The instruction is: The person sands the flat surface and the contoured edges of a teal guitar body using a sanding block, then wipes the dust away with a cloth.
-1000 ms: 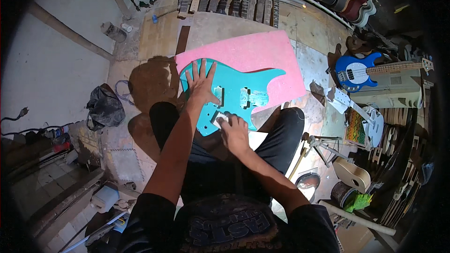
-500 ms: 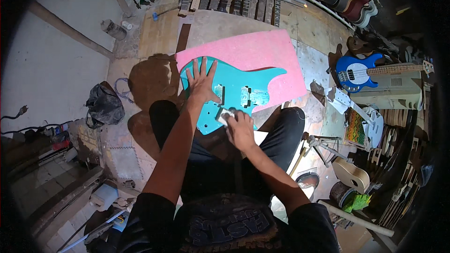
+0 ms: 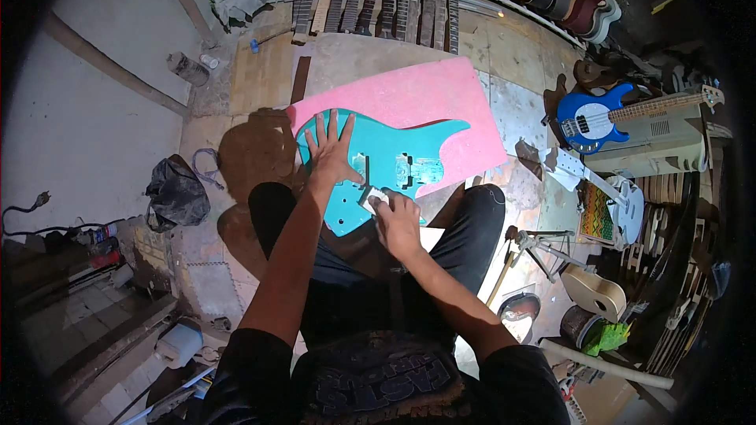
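A turquoise electric guitar body [image 3: 382, 140] lies flat in front of me, partly on a pink sheet [image 3: 476, 102], its lower edge near my lap. Pale bare patches show around its pickup cavities. My left hand [image 3: 329, 159] rests on the upper left of the body, fingers spread and palm down. In my right hand [image 3: 400, 227] is a small pale sanding block [image 3: 370, 200], gripped between thumb and fingers. The block sits against the body's lower part, just below my left thumb. Its underside is hidden.
Several guitar necks [image 3: 378, 0] lie in a row beyond the sheet. At the right are a blue bass guitar [image 3: 594, 120], a white guitar body [image 3: 565, 167], a metal stand [image 3: 539, 248] and a small wooden body [image 3: 591, 293]. A black plastic bag [image 3: 177, 193] lies at the left.
The view has shifted slightly, so the scene sits a little lower and further left. My right hand and the block are a bit closer to my left thumb. My left hand stays on the body.
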Demonstrator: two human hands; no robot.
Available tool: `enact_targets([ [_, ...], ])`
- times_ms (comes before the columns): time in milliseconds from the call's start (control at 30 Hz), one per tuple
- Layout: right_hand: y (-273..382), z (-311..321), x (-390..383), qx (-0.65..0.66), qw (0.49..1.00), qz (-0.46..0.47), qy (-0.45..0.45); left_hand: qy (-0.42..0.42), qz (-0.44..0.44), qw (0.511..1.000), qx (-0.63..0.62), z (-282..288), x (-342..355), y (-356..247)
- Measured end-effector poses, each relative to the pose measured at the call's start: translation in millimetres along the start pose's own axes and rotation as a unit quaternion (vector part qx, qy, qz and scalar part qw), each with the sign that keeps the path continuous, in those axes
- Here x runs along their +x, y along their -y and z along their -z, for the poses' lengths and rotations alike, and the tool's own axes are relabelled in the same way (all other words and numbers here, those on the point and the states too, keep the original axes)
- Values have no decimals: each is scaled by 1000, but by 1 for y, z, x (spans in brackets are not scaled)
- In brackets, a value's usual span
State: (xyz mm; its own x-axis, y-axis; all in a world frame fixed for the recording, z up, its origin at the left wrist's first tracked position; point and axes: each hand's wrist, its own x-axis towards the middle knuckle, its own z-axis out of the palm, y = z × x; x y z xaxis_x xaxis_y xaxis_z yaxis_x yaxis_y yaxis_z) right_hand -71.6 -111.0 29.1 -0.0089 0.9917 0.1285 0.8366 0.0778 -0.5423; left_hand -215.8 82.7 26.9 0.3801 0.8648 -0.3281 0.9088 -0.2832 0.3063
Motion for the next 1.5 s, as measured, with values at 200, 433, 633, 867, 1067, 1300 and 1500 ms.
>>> enact_targets([
  [200, -44, 13, 77, -4, 999, -24, -35, -13, -21, 1000, -17, -3, 3, 0],
  [433, -39, 11, 69, -37, 999, -9, -40, 57, -18, 998, 28, -6, 11, 20],
  [633, -10, 23, -15, 46, 992, -7, 119, 68, 54, 995, -51, -3, 22, -10],
  [867, -55, 39, 5, 133, 976, -52, -164, -89, -131, 974, 163, -59, -7, -59],
  [1067, -68, 31, 9, 120, 948, -118, -270, -25, -223, 967, 118, -72, -83, -101],
  [1300, -60, 26, 11, 117, 952, -106, -261, -92, -209, 972, 57, -65, -66, -57],
  [1500, -67, 25, 9, 138, 948, -123, -259, -167, -58, 984, 17, -47, -10, -2],
])
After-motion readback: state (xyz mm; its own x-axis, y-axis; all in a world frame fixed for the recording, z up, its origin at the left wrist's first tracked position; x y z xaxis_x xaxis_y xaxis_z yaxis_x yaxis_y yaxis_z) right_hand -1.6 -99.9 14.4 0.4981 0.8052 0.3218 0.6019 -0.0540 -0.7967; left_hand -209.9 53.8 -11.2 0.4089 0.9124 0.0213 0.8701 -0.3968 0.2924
